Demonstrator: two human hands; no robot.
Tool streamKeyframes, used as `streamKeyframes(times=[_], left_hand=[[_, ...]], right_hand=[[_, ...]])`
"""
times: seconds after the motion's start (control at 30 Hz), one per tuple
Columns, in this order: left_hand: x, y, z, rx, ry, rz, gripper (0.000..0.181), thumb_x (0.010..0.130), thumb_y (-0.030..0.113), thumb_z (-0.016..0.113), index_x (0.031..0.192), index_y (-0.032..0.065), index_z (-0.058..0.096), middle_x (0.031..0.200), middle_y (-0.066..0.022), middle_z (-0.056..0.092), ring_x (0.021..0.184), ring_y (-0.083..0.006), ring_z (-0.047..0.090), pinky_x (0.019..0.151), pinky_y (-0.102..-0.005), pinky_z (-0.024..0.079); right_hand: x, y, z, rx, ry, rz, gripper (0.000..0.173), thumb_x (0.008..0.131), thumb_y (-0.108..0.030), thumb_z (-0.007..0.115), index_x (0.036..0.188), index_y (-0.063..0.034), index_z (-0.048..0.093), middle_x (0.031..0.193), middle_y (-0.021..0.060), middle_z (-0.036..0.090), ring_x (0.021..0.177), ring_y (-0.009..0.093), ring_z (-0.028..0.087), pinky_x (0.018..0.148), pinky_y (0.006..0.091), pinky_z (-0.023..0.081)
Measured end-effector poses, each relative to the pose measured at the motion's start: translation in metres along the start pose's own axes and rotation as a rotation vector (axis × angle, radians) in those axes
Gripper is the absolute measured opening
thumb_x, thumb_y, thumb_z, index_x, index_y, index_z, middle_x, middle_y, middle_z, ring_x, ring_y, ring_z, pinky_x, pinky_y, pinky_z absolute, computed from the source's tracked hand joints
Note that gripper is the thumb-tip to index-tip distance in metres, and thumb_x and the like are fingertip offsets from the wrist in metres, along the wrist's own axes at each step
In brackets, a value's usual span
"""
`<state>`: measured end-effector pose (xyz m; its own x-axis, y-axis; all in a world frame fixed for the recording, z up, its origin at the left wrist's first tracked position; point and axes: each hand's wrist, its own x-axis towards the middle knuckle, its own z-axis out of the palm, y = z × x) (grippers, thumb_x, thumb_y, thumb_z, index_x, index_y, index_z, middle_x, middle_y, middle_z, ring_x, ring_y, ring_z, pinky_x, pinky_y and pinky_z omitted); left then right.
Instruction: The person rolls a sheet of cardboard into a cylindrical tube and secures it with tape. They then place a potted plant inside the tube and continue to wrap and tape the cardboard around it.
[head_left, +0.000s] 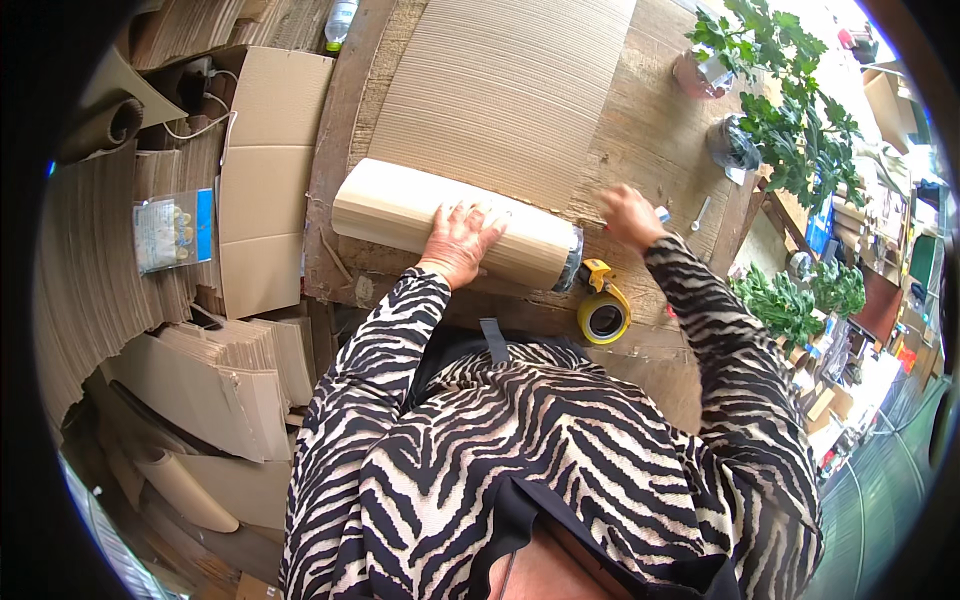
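Observation:
My left hand (459, 241) rests palm down on a roll of corrugated cardboard (405, 206) lying crosswise at the near edge of a wooden table. Dark, shiny plastic wrap (571, 259) shows at the roll's right end. Beyond the roll a flat sheet of corrugated cardboard (502, 97) lies on the table. To the right, my right hand (628, 216) is over the tabletop with fingers curled; a small red and blue thing shows beside it, and whether it is held cannot be told. A yellow tape dispenser with a tape roll (604, 311) lies between the cardboard roll and my right sleeve.
Stacked cardboard sheets (90, 277) and a folded cardboard piece (266, 187) stand at left, with a plastic packet (174, 231) on them. A bottle (341, 22) lies at the top. Potted leafy plants (795, 112) and a white plastic spoon (701, 214) are on the right.

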<state>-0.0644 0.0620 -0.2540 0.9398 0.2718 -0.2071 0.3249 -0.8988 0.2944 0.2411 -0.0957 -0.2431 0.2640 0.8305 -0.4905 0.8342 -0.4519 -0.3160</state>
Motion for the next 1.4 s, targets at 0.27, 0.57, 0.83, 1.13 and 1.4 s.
streamKeyframes(times=[0.27,0.57,0.83,1.13,1.4], left_hand=[[-0.002,0.0,-0.001,0.024,0.021,0.015,0.091,0.069,0.024,0.079,0.149,0.0269,0.035,0.148,-0.0087,0.038,0.135,-0.0338,0.036,0.11,-0.0599,0.027],[-0.009,0.001,0.011,0.071,0.075,0.032,0.103,0.058,0.038,0.089,0.146,0.025,0.038,0.147,-0.0064,0.039,0.135,-0.0326,0.036,0.108,-0.0589,0.029],[-0.005,-0.006,0.008,0.11,0.072,0.062,0.1,0.057,0.036,0.089,0.144,0.0242,0.04,0.146,-0.0071,0.04,0.134,-0.0334,0.036,0.108,-0.0568,0.029],[-0.005,0.003,0.0,0.033,-0.002,0.034,0.102,0.058,0.039,0.088,0.146,0.0252,0.038,0.147,-0.0078,0.04,0.137,-0.0345,0.034,0.11,-0.0589,0.026],[-0.02,0.004,0.012,0.017,0.076,0.023,0.094,0.063,0.039,0.086,0.144,0.0253,0.04,0.148,-0.0068,0.038,0.137,-0.0347,0.033,0.11,-0.0609,0.024]], right_hand=[[0.091,-0.041,0.064,0.69,0.226,0.979,0.049,0.081,-0.033,0.079,0.11,0.0041,0.065,0.108,0.0204,0.07,0.103,0.028,0.067,0.084,0.0369,0.055],[0.038,-0.046,0.079,1.056,0.506,0.358,0.035,0.08,-0.025,0.081,0.07,-0.0031,0.057,0.067,0.0008,0.055,0.06,0.013,0.05,0.052,0.0315,0.042],[0.077,-0.061,0.055,1.618,0.301,0.531,0.047,0.094,-0.037,0.065,0.109,0.0077,0.065,0.089,0.016,0.07,0.074,0.02,0.062,0.068,0.0353,0.051],[0.116,0.008,0.009,0.773,0.339,0.467,0.042,0.092,-0.033,0.064,0.114,0.0032,0.068,0.099,0.019,0.07,0.082,0.025,0.068,0.076,0.0361,0.055],[-0.024,-0.115,0.028,0.169,-0.223,0.078,0.121,0.054,-0.044,0.092,0.152,-0.0115,0.03,0.152,0.0215,0.033,0.139,0.042,0.034,0.108,0.0525,0.041]])
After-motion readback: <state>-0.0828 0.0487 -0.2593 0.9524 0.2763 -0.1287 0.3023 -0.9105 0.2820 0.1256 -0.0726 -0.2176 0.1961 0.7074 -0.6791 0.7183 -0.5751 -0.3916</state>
